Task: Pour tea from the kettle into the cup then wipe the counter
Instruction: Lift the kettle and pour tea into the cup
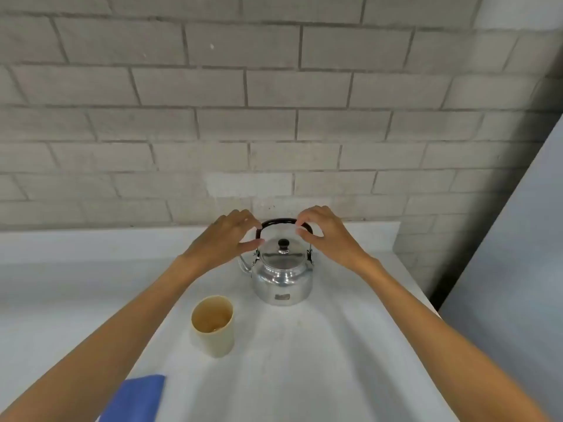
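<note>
Kettle (281,275) near the table's (304,360) back edge, both our hands at its raised black handle (278,222).

Our left hand (227,239) and right hand (324,236) hover at the handle's two ends, fingers (307,237) curled half open and gripping nothing firmly yet. We judge one hand should close on the handle's top; the spout (243,264) already faces left, and the cup (212,325) stands apart at front-left. The blue cloth (137,397) waits at the front edge.
</note>
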The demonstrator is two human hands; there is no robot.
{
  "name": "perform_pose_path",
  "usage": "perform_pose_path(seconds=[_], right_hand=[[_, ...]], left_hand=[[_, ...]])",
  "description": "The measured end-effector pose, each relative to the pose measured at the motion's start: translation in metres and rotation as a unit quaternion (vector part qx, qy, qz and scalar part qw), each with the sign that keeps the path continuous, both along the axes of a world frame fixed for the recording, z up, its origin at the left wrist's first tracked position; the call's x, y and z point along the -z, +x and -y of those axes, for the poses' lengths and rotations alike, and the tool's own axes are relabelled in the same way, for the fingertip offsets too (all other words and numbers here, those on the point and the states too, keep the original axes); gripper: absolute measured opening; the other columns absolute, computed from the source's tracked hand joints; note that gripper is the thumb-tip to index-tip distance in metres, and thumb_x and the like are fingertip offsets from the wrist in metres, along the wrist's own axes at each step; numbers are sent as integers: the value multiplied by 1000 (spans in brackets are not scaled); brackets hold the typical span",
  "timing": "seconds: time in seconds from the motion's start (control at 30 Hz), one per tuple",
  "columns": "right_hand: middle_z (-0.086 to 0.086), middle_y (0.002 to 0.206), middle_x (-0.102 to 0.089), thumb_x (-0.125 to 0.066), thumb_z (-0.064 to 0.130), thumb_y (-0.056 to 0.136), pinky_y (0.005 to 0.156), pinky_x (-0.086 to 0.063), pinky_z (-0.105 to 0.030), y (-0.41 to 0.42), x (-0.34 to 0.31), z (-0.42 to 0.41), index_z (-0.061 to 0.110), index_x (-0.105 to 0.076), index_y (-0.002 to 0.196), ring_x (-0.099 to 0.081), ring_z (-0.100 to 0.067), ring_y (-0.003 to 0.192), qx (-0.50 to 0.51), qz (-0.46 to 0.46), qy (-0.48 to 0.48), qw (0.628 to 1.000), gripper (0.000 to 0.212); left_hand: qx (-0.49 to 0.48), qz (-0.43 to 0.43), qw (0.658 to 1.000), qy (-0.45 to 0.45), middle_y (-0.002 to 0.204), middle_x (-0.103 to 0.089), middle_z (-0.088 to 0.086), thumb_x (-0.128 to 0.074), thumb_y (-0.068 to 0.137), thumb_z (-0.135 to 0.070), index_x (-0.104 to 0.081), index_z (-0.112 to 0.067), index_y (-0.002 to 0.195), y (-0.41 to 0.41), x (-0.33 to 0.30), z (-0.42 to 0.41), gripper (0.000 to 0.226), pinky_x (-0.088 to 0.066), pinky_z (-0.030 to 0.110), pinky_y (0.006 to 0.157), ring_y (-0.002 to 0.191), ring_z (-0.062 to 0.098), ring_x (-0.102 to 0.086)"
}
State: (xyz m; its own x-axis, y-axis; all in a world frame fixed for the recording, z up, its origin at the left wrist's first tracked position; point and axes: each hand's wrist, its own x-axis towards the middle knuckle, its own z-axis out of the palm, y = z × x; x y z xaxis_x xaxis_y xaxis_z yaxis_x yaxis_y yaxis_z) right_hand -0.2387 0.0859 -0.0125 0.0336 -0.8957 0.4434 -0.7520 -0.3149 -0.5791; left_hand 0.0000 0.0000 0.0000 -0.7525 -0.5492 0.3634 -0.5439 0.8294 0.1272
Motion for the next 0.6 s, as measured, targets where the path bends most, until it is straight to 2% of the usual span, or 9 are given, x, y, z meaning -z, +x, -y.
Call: perform_pose_path(seconds=[0.13, 0.27, 0.37, 0.47, 0.53, 0.6], right_hand=[[4, 141, -43, -65, 29, 89, 111, -19, -31, -2, 10, 19, 21, -59, 120, -26, -12, 131, 32, 1, 32, 999, 32], [0, 149, -35, -70, 32, 85, 113, -20, -33, -6, 23, 37, 23, -48, 136, -23, -18, 137, 34, 31, 68, 997, 56], [0, 144, -41, -73, 33, 82, 111, -29, -33, -8, 31, 48, 23, -42, 140, -35, -18, 133, 21, 72, 83, 994, 66], [0, 133, -54, -76, 31, 80, 100, -42, -22, -8, 38, 54, 21, -44, 138, -54, -8, 116, 10, 124, 91, 988, 67], [2, 118, -65, -76, 32, 79, 87, -46, -13, -8, 40, 57, 22, -49, 132, -63, 2, 98, 15, 170, 99, 980, 61], [2, 104, -70, -75, 33, 79, 81, -49, -16, -7, 43, 60, 21, -59, 118, -66, -4, 90, 33, 205, 89, 974, 44]], left_hand=[[15, -23, 998, 48, 137, -42, -1, -49, 89, -48, -41, -20, 132, -14, 15, 15, 52, -36, 36, 103, 120, 18, -44], [24, -81, 979, 185, 148, -29, -5, -50, 85, -55, -25, -29, 141, -31, 31, 30, 66, -29, 28, 105, 134, 15, -33], [11, -103, 957, 272, 153, -27, -3, -52, 78, -64, -18, -31, 144, -43, 39, 40, 81, -26, 29, 106, 138, 17, -29], [12, -131, 939, 317, 147, -39, 2, -56, 71, -66, -18, -30, 144, -52, 48, 46, 90, -32, 28, 104, 132, 17, -40], [10, -156, 924, 349, 137, -48, 0, -58, 70, -64, -18, -30, 144, -56, 51, 48, 91, -40, 25, 96, 120, 13, -51], [4, -186, 908, 374, 123, -56, -5, -61, 74, -57, -24, -25, 142, -59, 54, 49, 84, -46, 14, 83, 103, 4, -60]])
